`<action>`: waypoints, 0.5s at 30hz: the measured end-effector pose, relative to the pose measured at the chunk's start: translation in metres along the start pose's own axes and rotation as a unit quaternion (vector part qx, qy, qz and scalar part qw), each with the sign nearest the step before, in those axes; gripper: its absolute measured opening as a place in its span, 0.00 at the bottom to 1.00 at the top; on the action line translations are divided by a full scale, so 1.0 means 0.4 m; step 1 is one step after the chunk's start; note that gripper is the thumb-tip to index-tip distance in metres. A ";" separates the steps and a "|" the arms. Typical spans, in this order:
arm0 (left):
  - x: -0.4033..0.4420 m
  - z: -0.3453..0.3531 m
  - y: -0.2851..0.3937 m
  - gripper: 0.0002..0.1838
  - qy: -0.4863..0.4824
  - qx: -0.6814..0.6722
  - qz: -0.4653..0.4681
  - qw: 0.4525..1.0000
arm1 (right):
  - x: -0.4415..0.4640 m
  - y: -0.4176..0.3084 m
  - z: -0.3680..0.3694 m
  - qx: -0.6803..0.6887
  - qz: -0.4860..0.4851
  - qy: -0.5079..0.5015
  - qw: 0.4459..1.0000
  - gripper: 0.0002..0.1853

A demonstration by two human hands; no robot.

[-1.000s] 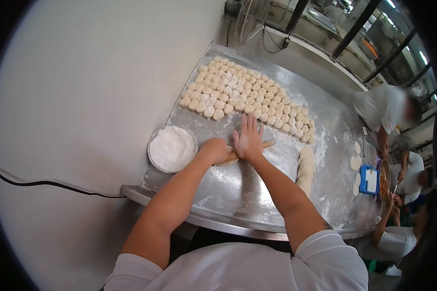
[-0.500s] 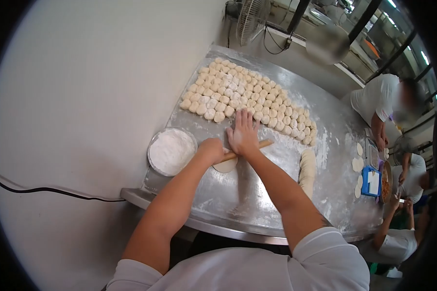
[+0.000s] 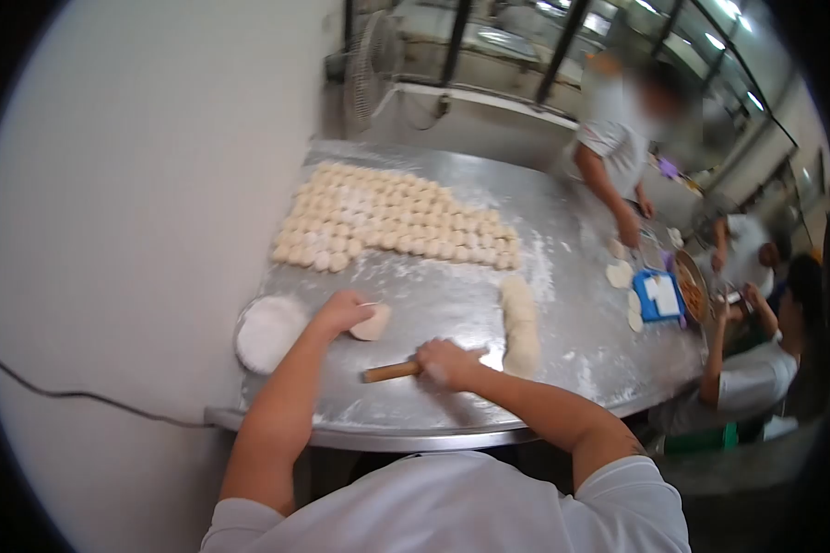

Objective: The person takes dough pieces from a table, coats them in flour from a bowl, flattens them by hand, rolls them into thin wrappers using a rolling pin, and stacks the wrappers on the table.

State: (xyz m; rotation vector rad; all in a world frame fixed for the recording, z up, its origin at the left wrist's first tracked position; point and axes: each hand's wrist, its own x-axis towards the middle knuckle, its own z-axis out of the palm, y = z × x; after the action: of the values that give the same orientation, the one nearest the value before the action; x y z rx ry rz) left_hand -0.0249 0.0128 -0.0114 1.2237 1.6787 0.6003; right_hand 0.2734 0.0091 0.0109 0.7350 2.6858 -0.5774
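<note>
My left hand [image 3: 343,311] pinches a flat round dough wrapper [image 3: 372,324] by its edge, lifted at least partly off the metal table. To its right and nearer to me, my right hand [image 3: 445,362] is closed on a wooden rolling pin [image 3: 392,371], whose left end sticks out bare. The hand is slightly smeared by motion. Beyond both hands lie many small dough pieces [image 3: 401,217] in close rows, dusted with flour. A thick dough log [image 3: 519,332] rests just right of my right hand.
A bowl of flour [image 3: 272,334] stands left of my left forearm, by the wall. The metal table [image 3: 452,405] has a raised front edge. At right are wrappers [image 3: 619,275], a blue scale [image 3: 659,297] and a filling bowl [image 3: 690,286]. Co-workers [image 3: 609,147] stand around that end.
My left hand has left the rolling pin and taken hold of the wrapper. The right hand, earlier flat over the pin, now grips it nearer to me. The view has swung right.
</note>
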 end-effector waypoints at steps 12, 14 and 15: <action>0.060 0.447 0.462 0.26 -0.365 0.037 0.116 0.923 | -0.081 -0.194 -0.002 0.145 -0.003 -0.169 0.975 0.18; 0.033 0.547 0.592 0.35 -0.366 -0.268 0.034 0.891 | -0.071 -0.176 0.011 0.163 0.008 -0.165 0.973 0.19; 0.034 0.567 0.617 0.34 -0.369 -0.229 0.038 0.900 | -0.070 -0.168 0.021 0.173 0.013 -0.165 0.971 0.19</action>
State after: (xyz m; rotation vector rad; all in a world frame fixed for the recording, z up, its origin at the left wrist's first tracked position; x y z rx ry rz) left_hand 0.2882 0.0890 0.0827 0.9907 0.7942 0.4553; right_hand 0.2619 -0.0592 0.0344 0.6857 2.2902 -1.0778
